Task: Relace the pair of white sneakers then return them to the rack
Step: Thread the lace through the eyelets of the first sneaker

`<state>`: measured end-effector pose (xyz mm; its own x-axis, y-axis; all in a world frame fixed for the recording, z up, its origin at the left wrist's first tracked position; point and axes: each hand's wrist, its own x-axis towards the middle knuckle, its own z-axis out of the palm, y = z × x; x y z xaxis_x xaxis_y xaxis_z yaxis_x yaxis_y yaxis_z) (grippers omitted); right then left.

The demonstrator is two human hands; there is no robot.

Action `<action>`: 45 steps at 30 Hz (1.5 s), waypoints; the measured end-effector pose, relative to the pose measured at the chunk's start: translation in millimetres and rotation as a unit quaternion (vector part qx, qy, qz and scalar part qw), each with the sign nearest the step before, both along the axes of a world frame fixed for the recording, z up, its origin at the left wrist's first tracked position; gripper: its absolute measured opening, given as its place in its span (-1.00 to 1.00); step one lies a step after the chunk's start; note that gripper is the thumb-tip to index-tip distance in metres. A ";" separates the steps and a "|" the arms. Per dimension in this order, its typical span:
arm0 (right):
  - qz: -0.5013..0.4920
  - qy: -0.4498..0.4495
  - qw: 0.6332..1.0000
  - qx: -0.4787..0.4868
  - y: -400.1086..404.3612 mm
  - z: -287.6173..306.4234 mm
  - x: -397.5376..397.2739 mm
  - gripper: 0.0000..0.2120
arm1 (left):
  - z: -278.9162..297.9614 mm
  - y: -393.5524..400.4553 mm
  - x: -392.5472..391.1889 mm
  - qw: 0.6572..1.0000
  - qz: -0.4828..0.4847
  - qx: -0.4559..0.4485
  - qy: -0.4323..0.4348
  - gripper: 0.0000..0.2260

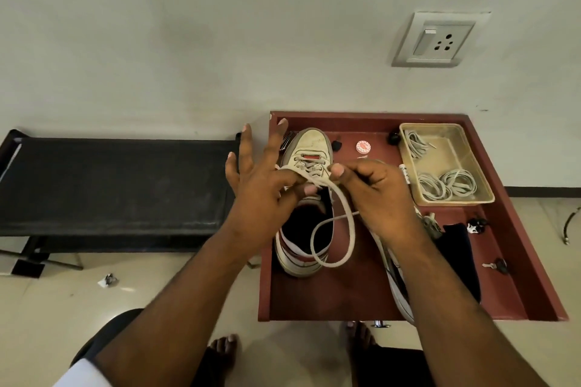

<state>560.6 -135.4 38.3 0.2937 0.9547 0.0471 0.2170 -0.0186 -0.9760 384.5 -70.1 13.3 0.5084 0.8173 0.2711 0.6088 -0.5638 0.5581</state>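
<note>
A white sneaker (309, 198), scuffed at the toe and trimmed with red, sits on the red tray table (352, 292) near its left edge, toe toward the far rim, its dark opening facing up. Its pale lace (338, 229) is threaded through the upper eyelets and hangs in one long loop over the opening. The left hand (261, 195) pinches the lace at the tongue with thumb and a bent finger, the other fingers spread wide; the right hand (377, 195) has its fingers curled tight on the same lace. A second sneaker (397, 280) lies along the right forearm, mostly hidden. At the far right corner a clear tub (481, 185) holds three bundles of spare laces (449, 184). A round red-and-white tin (363, 147) sits by the far rim, a key (496, 265) toward the right edge. A black bench (116, 185) stands to the left.
</note>
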 end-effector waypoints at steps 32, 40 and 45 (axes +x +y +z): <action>-0.006 -0.362 0.920 -0.152 18.4 -7.7 38.3 -0.87 | 0.3 1.6 -23.4 0.965 0.106 -0.171 -0.170 -0.90; -0.151 -0.427 0.892 0.007 -31.2 24.4 70.7 -0.77 | 5.3 1.4 -112.1 0.855 0.398 -0.140 -0.301 -0.89; -0.169 -0.355 0.914 -0.100 -32.1 12.6 43.2 -0.63 | 2.3 -20.9 -67.6 0.868 0.374 -0.249 -0.212 -0.74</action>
<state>603.8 -167.5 51.0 0.5360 0.8258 0.1752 0.7434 -0.3634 -0.5615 316.9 -91.0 15.6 -0.2739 0.9453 -0.1770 0.3809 0.2756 0.8826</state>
